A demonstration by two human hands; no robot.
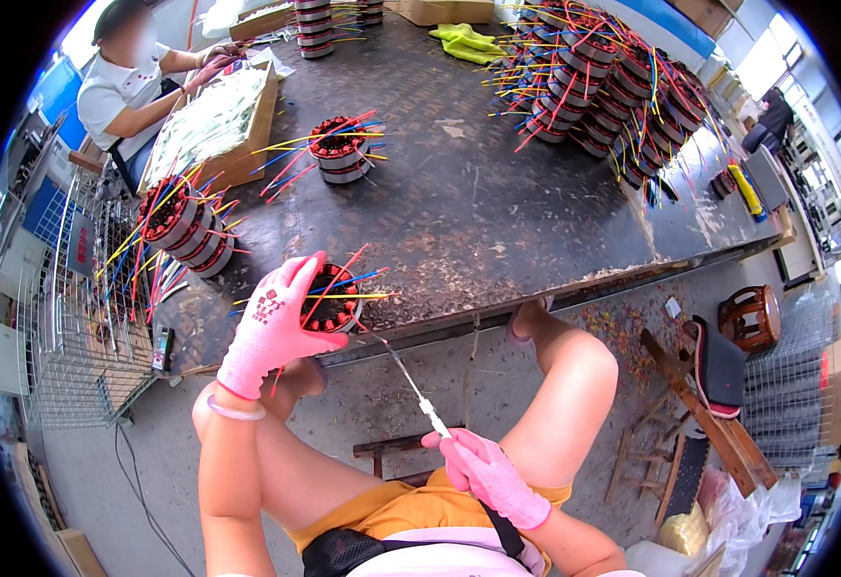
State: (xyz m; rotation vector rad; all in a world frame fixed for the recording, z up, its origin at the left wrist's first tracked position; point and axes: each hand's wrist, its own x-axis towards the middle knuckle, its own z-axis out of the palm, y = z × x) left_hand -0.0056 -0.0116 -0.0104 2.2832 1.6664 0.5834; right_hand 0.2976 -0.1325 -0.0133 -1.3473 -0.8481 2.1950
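Observation:
My left hand [269, 322], in a pink glove, grips a round motor stator [346, 310] at the table's near edge. Its thumb and fingers wrap round the stator's left side and hide part of it. Red windings line the ring, and red, blue and yellow wires stick out to the right. In my right hand [493, 476], gloved in pink too, is a thin tool with a white handle [432, 417]. The slim metal shaft points up and left, its tip close to the stator's lower right rim. Whether the tip touches the stator, I cannot tell.
Stacked stators [190, 231] stand at the left, and another short stack [344, 159] is farther back. A big pile of stators [603, 87] fills the back right. A co-worker [132, 87] sits by a box of white strips [211, 125]. A wire rack [84, 308] borders the table's left.

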